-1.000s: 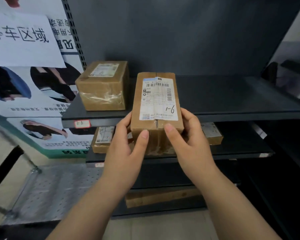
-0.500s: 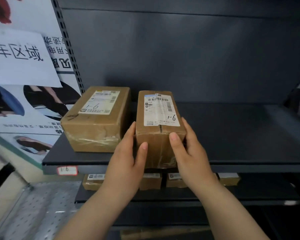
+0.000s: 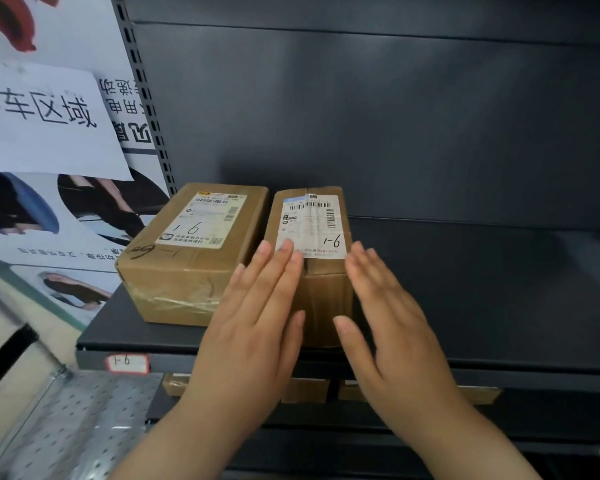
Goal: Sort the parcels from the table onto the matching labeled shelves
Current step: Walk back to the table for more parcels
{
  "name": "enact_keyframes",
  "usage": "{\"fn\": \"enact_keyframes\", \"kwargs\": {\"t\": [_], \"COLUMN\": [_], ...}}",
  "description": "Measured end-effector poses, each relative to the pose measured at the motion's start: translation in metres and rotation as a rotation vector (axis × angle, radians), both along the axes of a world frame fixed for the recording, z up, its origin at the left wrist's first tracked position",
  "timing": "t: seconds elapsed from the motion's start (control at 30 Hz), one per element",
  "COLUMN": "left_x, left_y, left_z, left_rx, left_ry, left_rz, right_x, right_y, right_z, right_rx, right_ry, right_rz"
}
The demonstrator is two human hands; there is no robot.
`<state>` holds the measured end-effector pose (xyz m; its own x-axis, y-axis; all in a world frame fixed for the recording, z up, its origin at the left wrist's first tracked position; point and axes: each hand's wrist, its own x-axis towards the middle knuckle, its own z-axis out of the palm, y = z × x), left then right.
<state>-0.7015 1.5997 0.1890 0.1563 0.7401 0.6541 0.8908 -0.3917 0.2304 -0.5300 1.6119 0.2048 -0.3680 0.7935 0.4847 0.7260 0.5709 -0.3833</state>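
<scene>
Our left grip [image 3: 257, 323] lay flat and wide open, pressed along the near left corner of the narrow parcel [image 3: 323, 292], with the fingertips [image 3: 286, 245] reaching the edge of its label [image 3: 312, 226]. It had hold of nothing. Our right grip [image 3: 388, 323] was just as open, palm turned toward the parcel's right side. It was blurred, so we could not tell whether it touched the cardboard or hung just beside it. The parcel itself stood on the shelf [image 3: 465, 289], close to the front lip, just beside a wider parcel [image 3: 194, 258] with a thin gap between them. The handwritten mark on its label appeared to match the red-edged tag [image 3: 127, 363] on the shelf's front edge, so we judged the placement all but made.

What could go wrong from there was small but real. With the box so near the lip, a palm dragging on the taped cardboard on the way out might pull it forward over the edge and down toward the lower boxes [image 3: 475, 394]. A last uneven nudge — more from the left than the right — could twist it against its neighbour, shove that one toward the upright [image 3: 146, 109], or turn a label out of sight. Our fingertips on the label's lower edge might also catch and lift it. The blur suggested speed — and speed, we thought, would make each of these slips likelier.
</scene>
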Motion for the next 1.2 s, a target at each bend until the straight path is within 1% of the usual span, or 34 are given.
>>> {"fn": "enact_keyframes", "kwargs": {"t": [0.1, 0.27, 0.43, 0.63, 0.77, 0.87, 1.03, 1.2], "left_x": [0.002, 0.007, 0.007, 0.009, 0.011, 0.014, 0.026, 0.054], "left_y": [0.009, 0.027, 0.038, 0.026, 0.004, -0.017, -0.058, -0.106], "left_z": [-0.005, -0.005, -0.005, 0.012, 0.016, 0.012, 0.003, -0.03], "left_rx": [-0.021, -0.036, -0.052, 0.007, 0.052, 0.045, 0.028, -0.055], "left_ry": [0.055, 0.082, 0.102, 0.165, 0.219, 0.257, 0.297, 0.325], "left_rz": [0.022, 0.019, 0.019, 0.025, -0.029, -0.097, -0.244, -0.444], "right_x": [-0.002, 0.0, -0.002, 0.0, 0.002, 0.003, 0.014, 0.028], "right_y": [0.008, 0.022, 0.026, 0.003, -0.03, -0.063, -0.13, -0.215], "right_z": [-0.004, -0.006, -0.001, 0.003, 0.005, -0.002, -0.018, -0.04], "right_rx": [-0.026, -0.033, -0.083, -0.049, -0.115, -0.056, -0.027, -0.159], "right_ry": [-0.04, -0.081, -0.096, -0.151, -0.149, -0.13, -0.086, -0.08], "right_rz": [-0.046, -0.11, -0.115, -0.165, -0.228, -0.306, -0.471, -0.657]}}
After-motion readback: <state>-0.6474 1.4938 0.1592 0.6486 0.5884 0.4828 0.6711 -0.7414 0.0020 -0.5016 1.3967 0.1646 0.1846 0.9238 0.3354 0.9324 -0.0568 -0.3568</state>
